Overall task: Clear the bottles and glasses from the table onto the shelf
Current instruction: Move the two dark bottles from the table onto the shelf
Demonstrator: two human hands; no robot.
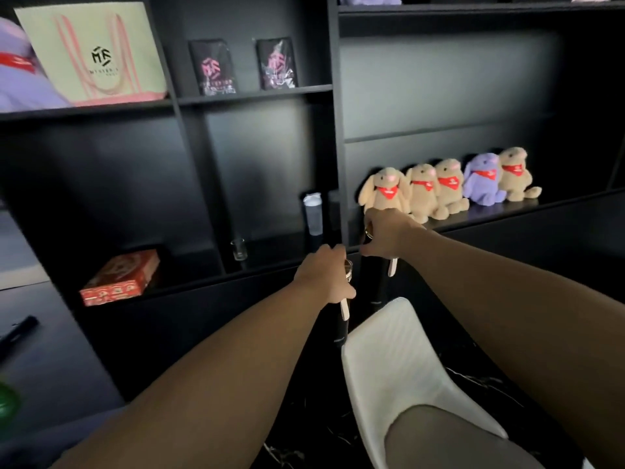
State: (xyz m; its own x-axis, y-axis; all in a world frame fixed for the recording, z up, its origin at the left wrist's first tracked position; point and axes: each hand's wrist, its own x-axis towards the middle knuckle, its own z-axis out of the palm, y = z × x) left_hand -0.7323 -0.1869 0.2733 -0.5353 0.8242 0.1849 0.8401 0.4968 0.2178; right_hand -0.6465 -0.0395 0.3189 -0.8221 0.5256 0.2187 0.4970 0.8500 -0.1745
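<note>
Two black bottles are held up before the black shelf, one in each hand. On the lower board, from the left, lie a red box, then a small glass and a tall grey bottle. The left hand has its fingers wrapped round the left bottle and a clear glass. The right hand grips the right bottle by its top, just below five plush rabbits. A white chair stands beneath.
</note>
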